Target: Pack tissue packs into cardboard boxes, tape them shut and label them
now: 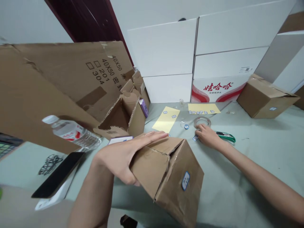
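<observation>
A brown cardboard box (181,186) stands tilted in front of me, with a small blue-edged label (186,180) on its side and a gap along its flap seam. My left hand (133,152) grips this box, fingers stretched over one edge and thumb against the flap. Farther off, my right hand (206,135) has its fingers closed at the near rim of a roll of clear tape (209,121). Just under those fingers lies a small label (195,138). A green utility knife (226,136) rests beside that hand, partly hidden by it.
Yellow label sheets (163,122) lie on the green-covered table (261,152). On the left are an open carton (136,117), a water bottle (73,131) and a dark phone-like slab (59,174). White cartons (166,47) line the back; another brown box (263,98) sits right.
</observation>
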